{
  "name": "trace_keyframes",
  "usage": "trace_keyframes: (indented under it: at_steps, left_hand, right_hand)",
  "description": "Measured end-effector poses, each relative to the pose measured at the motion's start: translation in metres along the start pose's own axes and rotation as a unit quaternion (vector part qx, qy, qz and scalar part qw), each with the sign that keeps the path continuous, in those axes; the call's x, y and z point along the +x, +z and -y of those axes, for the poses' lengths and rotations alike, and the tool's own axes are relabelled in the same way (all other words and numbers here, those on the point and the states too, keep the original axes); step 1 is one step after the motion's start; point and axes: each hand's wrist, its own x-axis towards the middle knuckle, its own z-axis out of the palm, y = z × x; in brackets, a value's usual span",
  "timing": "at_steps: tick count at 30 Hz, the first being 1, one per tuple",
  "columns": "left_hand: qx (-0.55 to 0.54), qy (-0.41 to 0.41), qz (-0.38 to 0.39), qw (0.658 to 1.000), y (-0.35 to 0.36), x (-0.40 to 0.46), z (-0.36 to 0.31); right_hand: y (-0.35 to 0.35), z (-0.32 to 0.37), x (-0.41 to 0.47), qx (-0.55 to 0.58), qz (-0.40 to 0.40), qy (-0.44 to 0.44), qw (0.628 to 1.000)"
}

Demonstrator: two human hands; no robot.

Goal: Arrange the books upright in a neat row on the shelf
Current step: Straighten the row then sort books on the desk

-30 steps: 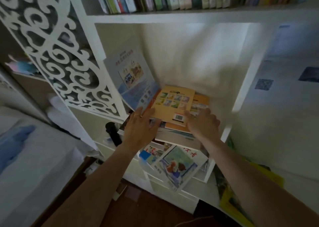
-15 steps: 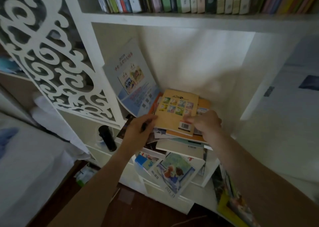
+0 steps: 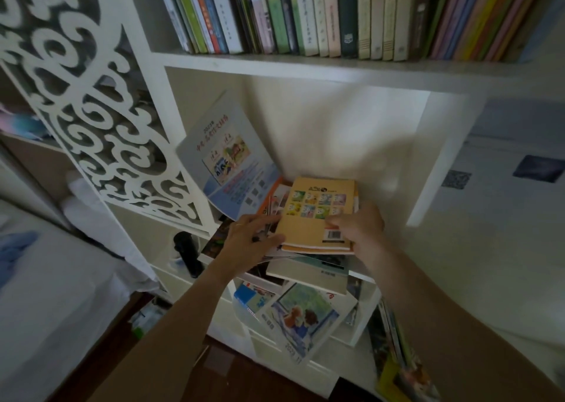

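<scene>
Both hands had closed in: the left hand (image 3: 250, 238) and right hand (image 3: 360, 229) now pinched the yellow book (image 3: 318, 215) atop the flat pile (image 3: 308, 267) on the shelf (image 3: 360, 277), seemingly ready to stand it upright.

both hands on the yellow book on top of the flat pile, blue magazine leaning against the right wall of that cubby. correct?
Not quite. In the head view the blue magazine leans against the left wall of the cubby, not the right. The rest holds: left hand and right hand are on the yellow book, which tops the flat pile.
</scene>
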Motion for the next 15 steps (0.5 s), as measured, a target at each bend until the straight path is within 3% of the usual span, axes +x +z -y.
trace_keyframes:
  at_steps: [3, 6, 9, 11, 13, 15]
  left_hand:
    - [-0.073, -0.024, 0.008, 0.997, -0.006, -0.008, -0.029]
    - [-0.106, -0.003, -0.079, 0.991, -0.016, -0.01, -0.063]
    - [-0.288, -0.039, -0.036, 0.956, -0.024, -0.006, -0.106]
    - [-0.352, -0.048, -0.005, 0.935, -0.027, -0.003, -0.12]
    - [-0.344, -0.01, -0.021, 0.939, -0.028, -0.002, -0.119]
    - [-0.353, -0.009, -0.037, 0.935, -0.027, 0.001, -0.101]
  right_hand:
    - [-0.002, 0.014, -0.004, -0.005, -0.023, -0.049, 0.999]
    - [-0.001, 0.045, -0.021, -0.078, -0.076, -0.161, 0.981]
    - [0.004, 0.073, -0.053, -0.153, -0.081, -0.281, 0.944]
    - [0.008, 0.082, -0.073, -0.137, 0.039, -0.323, 0.936]
    - [0.014, 0.079, -0.083, -0.126, 0.202, -0.298, 0.924]
    - [0.015, 0.069, -0.082, -0.118, 0.249, -0.273, 0.922]
